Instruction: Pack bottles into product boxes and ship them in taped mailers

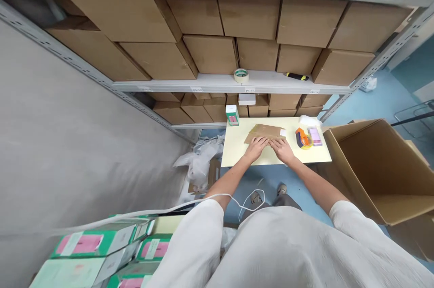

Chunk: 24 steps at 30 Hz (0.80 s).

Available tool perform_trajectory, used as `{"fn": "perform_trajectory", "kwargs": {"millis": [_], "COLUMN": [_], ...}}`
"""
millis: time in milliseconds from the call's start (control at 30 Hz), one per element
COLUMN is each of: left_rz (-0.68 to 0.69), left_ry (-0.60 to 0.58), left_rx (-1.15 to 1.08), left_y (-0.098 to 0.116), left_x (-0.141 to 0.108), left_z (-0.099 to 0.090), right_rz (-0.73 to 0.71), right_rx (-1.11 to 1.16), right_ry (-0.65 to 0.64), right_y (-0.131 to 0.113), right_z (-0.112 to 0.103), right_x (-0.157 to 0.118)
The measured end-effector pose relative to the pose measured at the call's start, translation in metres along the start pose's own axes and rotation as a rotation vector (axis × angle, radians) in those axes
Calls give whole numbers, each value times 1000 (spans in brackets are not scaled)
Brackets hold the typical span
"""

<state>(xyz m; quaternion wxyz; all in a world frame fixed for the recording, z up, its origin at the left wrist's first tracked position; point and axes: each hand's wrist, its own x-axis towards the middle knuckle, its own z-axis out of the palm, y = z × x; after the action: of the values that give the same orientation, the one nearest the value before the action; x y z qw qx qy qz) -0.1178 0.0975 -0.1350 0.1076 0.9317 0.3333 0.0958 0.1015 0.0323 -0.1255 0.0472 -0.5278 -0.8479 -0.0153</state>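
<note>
A small brown cardboard box lies on the cream table top, looking flat from above, with a white label at its right end. My left hand grips the near edge of the box, fingers curled over it. Close beside it, my right hand holds the same edge, the fingertips of both hands almost meeting. The thumbs and the box's underside are mostly hidden. To the right of the box sits an orange tape dispenser, next to a pink-purple packet.
A green and white carton stands at the table's back left corner. Shelves of brown boxes rise behind, holding a tape roll and a utility knife. A large open carton is at right; a white cable crosses my left arm.
</note>
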Motion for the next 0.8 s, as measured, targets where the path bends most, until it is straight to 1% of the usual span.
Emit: {"fn": "perform_trajectory", "kwargs": {"millis": [200,367,467,567,633,800], "left_rz": [-64,-194,-281,-367,-420,-549], "left_ry": [-21,-29,-53,-94,-125,-189], "left_rx": [-4,-43,-71,-95,-101,-132], "left_y": [-10,-17,-21,-23,-24,-22], "left_x": [16,25,32,43,50,63], "left_z": [17,27,34,40,44,55], "right_rz": [34,69,67,63,91,225], "right_rx": [8,54,98,150,175,204], "right_ry": [-37,-116,-188,-257,-283,-366], "right_y": [14,32,40,51,65,117], "right_z": [30,54,64,65,62,51], "right_x": [12,15,17,24,32,62]}}
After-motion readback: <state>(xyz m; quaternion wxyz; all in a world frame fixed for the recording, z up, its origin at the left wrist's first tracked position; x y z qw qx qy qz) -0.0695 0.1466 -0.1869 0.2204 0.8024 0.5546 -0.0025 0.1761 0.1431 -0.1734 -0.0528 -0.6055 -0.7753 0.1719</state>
